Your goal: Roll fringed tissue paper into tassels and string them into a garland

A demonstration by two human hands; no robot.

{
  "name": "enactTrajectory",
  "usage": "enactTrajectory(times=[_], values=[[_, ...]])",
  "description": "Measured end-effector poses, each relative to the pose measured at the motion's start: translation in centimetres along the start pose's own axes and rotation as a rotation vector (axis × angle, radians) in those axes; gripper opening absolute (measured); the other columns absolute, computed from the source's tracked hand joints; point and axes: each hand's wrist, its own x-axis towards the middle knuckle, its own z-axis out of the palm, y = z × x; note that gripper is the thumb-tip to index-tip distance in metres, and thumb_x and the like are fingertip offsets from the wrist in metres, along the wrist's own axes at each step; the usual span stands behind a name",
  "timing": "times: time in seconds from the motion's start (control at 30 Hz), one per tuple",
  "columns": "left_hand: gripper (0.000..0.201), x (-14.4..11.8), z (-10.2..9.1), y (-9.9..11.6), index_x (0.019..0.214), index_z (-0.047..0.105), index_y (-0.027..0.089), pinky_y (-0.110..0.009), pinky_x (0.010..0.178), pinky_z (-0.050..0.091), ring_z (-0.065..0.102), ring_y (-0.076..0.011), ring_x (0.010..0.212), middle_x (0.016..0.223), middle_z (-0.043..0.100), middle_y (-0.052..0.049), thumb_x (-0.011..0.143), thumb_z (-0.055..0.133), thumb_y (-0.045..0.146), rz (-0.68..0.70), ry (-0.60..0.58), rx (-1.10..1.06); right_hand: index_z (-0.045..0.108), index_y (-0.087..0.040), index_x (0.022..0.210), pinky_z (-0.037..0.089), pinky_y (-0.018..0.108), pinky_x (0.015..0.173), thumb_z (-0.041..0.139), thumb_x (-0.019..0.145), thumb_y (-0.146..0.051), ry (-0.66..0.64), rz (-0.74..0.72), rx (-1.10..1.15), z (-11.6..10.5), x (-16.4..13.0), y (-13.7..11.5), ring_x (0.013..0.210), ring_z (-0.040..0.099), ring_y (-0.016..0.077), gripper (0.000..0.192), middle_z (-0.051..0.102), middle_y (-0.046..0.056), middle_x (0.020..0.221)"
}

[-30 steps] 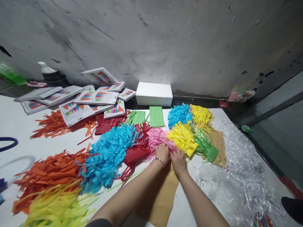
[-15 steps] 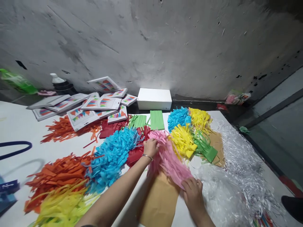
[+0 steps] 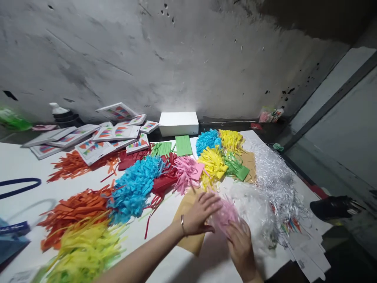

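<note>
1. Landmark: brown paper sheet [image 3: 188, 204], flat on the white table [image 3: 26, 161].
2. Far left of the sheet: yellow fringe pile [image 3: 84, 247], orange fringe pile [image 3: 75, 204] just behind it.
3. Just left of the sheet: blue fringe pile [image 3: 134, 184]; red fringe [image 3: 161, 182] between that pile and the sheet.
4. Behind the sheet: loose pink fringe [image 3: 187, 173]; farther back, white box [image 3: 178, 123] against the wall.
5. Left hand [image 3: 198, 214] over the sheet's right edge, fingers spread, palm pressing on the pink tassel [image 3: 225, 214].
6. Right hand [image 3: 240, 245] just right of the sheet, fingers curled against the same tassel; blurred, so a firm grip cannot be told.
7. Right of the sheet: clear plastic shreds [image 3: 273, 184].
</note>
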Motion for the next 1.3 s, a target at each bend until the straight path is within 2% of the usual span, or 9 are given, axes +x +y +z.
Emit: enactTrajectory(times=[0.07,0.17,0.47,0.67,0.87,0.97,1.1,1.2,1.3], values=[[0.035,-2.3,1.4,2.7,0.125,0.052,0.034,-0.048,0.112,0.013,0.048,-0.0209,0.115,0.110,0.064,-0.003,0.090,0.047,0.035,0.030,-0.007,0.025,0.059,-0.022,0.116,0.034,0.046,0.104,0.039,0.079,-0.002,-0.041,-0.083,0.036,0.7,-0.9,-1.3,0.107,0.060,0.0199,0.046,0.070,0.004,0.103],[0.031,-6.8,3.5,4.2,0.106,0.064,0.034,-0.047,0.112,0.014,0.054,-0.0170,0.101,0.089,0.066,0.000,0.092,0.041,0.019,-0.130,0.015,0.082,0.059,-0.019,0.117,0.033,0.046,0.105,0.039,0.075,-0.001,-0.147,-0.060,0.076,2.9,-2.9,-3.0,0.109,0.058,0.0209,0.050,0.069,0.007,0.106],[0.040,-20.4,9.0,9.7,0.119,0.055,0.030,-0.057,0.106,0.018,0.046,-0.0266,0.117,0.123,0.058,-0.007,0.082,0.052,0.016,-0.708,-0.113,0.184,0.054,-0.017,0.126,0.032,0.041,0.107,0.056,0.080,-0.011,-0.409,-0.098,0.050,7.7,-9.6,-6.6,0.126,0.045,0.0232,0.047,0.056,0.011,0.130],[0.035,-19.5,8.6,11.6,0.120,0.055,0.026,-0.051,0.111,0.014,0.043,-0.0247,0.122,0.125,0.058,-0.007,0.086,0.048,0.025,-0.691,0.014,0.103,0.044,-0.015,0.136,0.030,0.048,0.108,0.052,0.089,-0.029,-0.437,-0.106,0.085,5.9,-8.9,-8.3,0.135,0.031,0.0276,0.050,0.041,0.014,0.143],[0.057,-16.6,9.7,7.5,0.137,0.041,0.021,-0.061,0.110,0.005,0.025,-0.0318,0.137,0.146,0.037,-0.013,0.084,0.052,0.037,-0.693,-0.086,0.151,0.044,-0.013,0.135,0.032,0.042,0.107,0.038,0.093,-0.020,-0.481,0.006,0.093,10.5,-4.8,-11.2,0.133,0.037,0.0214,0.043,0.046,0.013,0.140],[0.067,-18.3,9.8,6.0,0.139,0.039,0.021,-0.066,0.107,0.004,0.020,-0.0372,0.138,0.147,0.035,-0.016,0.081,0.054,0.050,-0.810,-0.119,0.207,0.054,-0.010,0.126,0.026,0.053,0.107,0.042,0.093,-0.029,-0.479,0.160,-0.005,11.0,-4.7,-8.9,0.129,0.041,0.0286,0.039,0.053,0.018,0.132],[0.064,-22.0,9.4,6.1,0.140,0.038,0.019,-0.063,0.108,0.005,0.021,-0.0352,0.138,0.145,0.038,-0.016,0.084,0.052,0.048,-0.852,-0.075,0.253,0.058,-0.006,0.117,0.032,0.053,0.103,0.038,0.095,-0.032,-0.244,0.319,-0.085,8.2,-7.3,-4.6,0.128,0.041,0.0307,0.040,0.054,0.023,0.129],[0.057,-23.0,9.0,7.3,0.137,0.041,0.017,-0.062,0.109,0.007,0.021,-0.0339,0.139,0.146,0.037,-0.017,0.087,0.049,0.041,-0.864,0.028,0.296,0.055,-0.007,0.121,0.035,0.048,0.104,0.037,0.094,-0.022,-0.106,0.205,-0.025,6.4,-8.3,-5.0,0.127,0.042,0.0266,0.035,0.054,0.020,0.128],[0.048,-22.0,8.9,8.3,0.134,0.045,0.018,-0.057,0.112,0.009,0.023,-0.0302,0.138,0.146,0.038,-0.014,0.089,0.046,0.035,-0.744,0.103,0.267,0.050,-0.011,0.128,0.033,0.043,0.107,0.037,0.090,-0.010,-0.261,-0.141,0.135,6.5,-7.5,-8.3,0.130,0.038,0.0231,0.040,0.052,0.014,0.132]])
